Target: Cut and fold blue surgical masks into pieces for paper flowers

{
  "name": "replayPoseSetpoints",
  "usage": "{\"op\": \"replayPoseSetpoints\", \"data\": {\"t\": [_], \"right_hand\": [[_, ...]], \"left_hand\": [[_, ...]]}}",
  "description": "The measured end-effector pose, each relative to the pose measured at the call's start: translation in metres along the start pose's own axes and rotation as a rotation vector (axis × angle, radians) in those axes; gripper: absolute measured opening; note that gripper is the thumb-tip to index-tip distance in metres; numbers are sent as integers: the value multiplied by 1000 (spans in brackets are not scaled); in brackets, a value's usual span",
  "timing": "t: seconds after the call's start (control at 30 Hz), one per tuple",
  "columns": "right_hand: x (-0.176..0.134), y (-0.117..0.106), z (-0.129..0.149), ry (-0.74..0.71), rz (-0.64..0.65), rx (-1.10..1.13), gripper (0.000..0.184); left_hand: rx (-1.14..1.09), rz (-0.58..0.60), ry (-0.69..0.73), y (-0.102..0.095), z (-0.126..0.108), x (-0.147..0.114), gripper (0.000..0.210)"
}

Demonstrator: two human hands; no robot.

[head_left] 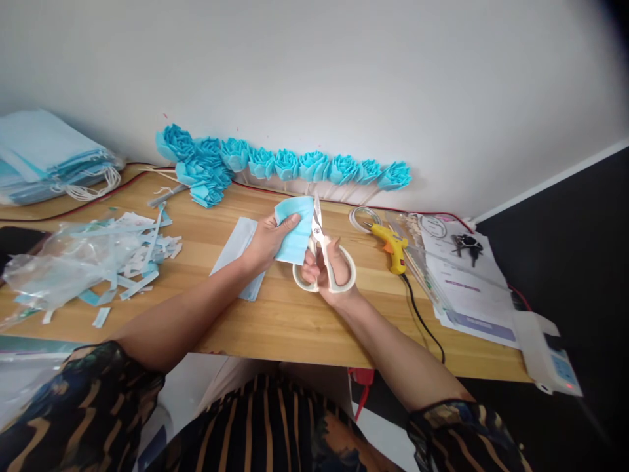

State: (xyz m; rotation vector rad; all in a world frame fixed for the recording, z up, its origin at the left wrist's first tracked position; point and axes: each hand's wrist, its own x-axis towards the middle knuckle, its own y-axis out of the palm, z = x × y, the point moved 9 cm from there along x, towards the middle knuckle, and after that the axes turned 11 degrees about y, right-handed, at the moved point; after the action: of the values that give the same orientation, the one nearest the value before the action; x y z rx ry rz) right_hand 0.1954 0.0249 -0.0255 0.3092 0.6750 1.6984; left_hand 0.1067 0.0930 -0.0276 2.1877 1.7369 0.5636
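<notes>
Striped top (265, 429) is seen nearest, below both hands. Blue sheet (296, 235) is pinched by the left hand (268, 242), thumb pressed on its face. Scissors (318, 231) are gripped by the right hand (337, 267), digits through the handles — blades at the sheet's right edge, contact cannot be told. Pale sheet (233, 246) is partly covered by the left wrist. Scraps (147, 252) are strewn left of the left hand; glue gun (393, 246) is laid right of the right hand. Blue flowers (314, 166) are lined up beyond both.
</notes>
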Motion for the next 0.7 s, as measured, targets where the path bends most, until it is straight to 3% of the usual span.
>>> {"op": "replayPoseSetpoints", "data": {"t": [0.7], "right_hand": [[-1, 4, 3, 4, 9, -1, 54]], "left_hand": [[-26, 5, -1, 0, -1, 1, 50]]}}
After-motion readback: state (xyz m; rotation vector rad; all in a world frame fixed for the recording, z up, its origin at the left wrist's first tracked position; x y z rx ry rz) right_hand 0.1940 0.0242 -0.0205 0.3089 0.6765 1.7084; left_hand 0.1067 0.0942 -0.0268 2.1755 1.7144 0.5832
